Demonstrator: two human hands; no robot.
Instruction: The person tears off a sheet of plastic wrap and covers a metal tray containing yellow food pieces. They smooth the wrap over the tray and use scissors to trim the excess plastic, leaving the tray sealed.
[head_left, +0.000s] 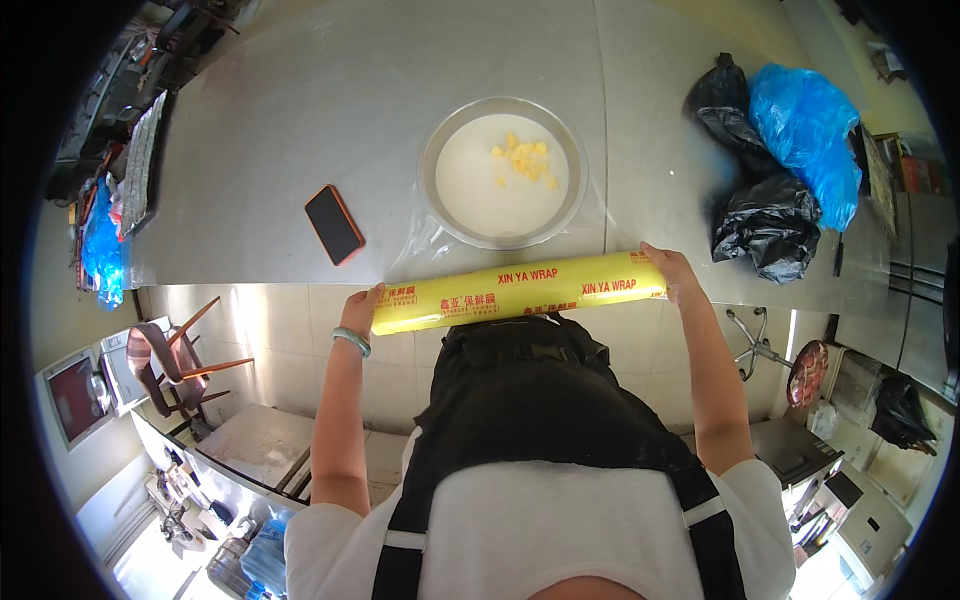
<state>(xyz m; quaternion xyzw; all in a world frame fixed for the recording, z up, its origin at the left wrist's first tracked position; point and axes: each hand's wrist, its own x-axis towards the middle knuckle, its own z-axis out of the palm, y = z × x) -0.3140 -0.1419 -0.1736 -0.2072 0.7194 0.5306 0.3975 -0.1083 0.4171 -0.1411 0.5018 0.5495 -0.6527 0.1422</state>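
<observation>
A thick roll of cling film (517, 291) in yellow printed packaging lies level along the table's near edge, close to my waist. My left hand (362, 306), with a pale green bangle at the wrist, grips its left end. At the other end, my right hand (675, 273) holds the roll with the thumb on top. Clear film (427, 238) stretches from the roll towards a round metal bowl (426, 180); whether it passes under the bowl I cannot tell. White milky liquid (480, 180) fills much of the bowl, with yellow chunks (525, 157) clustered at its right.
On the metal table (285, 112), a phone (334, 225) in an orange case lies left of the bowl. Black plastic bags (769, 221) and a blue plastic bag (802, 135) sit at the right. Behind me stand a chair (172, 367) and a round stool (807, 373).
</observation>
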